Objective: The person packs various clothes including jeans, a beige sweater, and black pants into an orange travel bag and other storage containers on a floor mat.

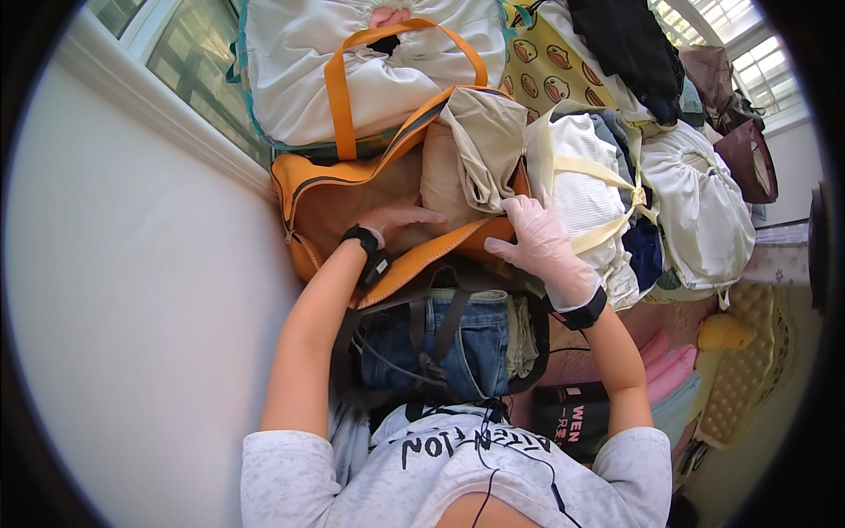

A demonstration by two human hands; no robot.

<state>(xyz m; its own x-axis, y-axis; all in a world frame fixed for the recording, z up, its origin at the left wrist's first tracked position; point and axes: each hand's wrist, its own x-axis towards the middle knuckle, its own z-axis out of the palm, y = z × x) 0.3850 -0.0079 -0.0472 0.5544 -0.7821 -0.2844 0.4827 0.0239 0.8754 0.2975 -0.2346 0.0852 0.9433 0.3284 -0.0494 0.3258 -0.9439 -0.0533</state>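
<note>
An orange zippered fabric bag [317,173] lies unzipped before me, with folded beige clothing [485,148] at its right end. My left hand [399,219], in a clear glove, reaches into the bag with its fingers pointing right, just below the beige clothing; it appears to hold nothing. At the bag's right side is my right hand [541,241], also gloved. Its fingertips touch the lower right edge of the beige clothing and its thumb stands apart; whether they pinch the cloth I cannot tell. Below the orange bag, folded blue jeans [462,343] sit in a dark bag with handles.
A white drawstring storage bag [297,72] stands behind. To the right are a cream-handled bag of clothes [584,165], a white gathered bag [693,204] and a yellow patterned bag [544,72]. A white wall [145,264] is close on the left. A cable hangs from my shirt.
</note>
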